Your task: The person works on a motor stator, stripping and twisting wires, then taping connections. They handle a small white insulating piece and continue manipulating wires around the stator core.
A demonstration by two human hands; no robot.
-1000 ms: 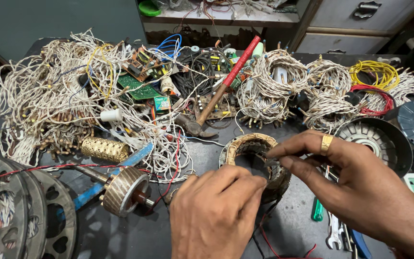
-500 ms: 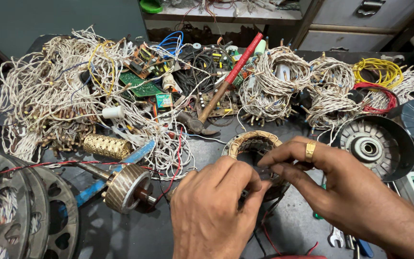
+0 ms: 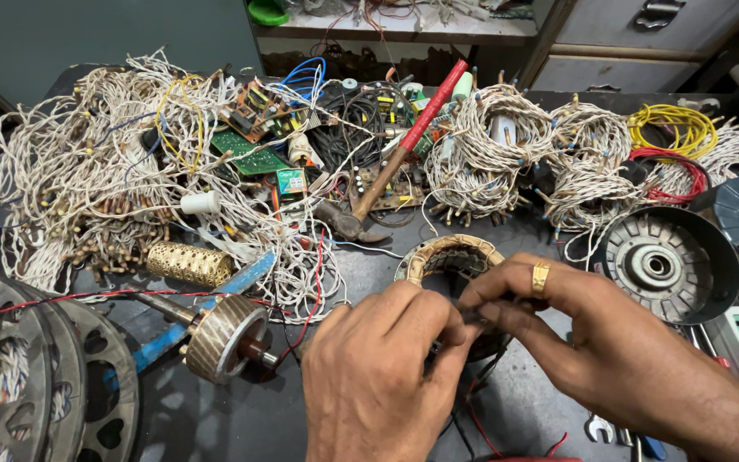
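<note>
My left hand [image 3: 378,376] and right hand [image 3: 609,351] pinching thin dark wire lead [image 3: 472,318] over round tan-taped copper stator winding [image 3: 451,257] at bench centre. Winding heavy, stiff; lead fine, fragile. Best gripped by taped rim.

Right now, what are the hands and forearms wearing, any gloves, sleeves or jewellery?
Both are bare: no gloves and no sleeves in view. The right hand wears a gold-coloured band ring on one finger. The left hand shows no ring, watch or strap.
</note>
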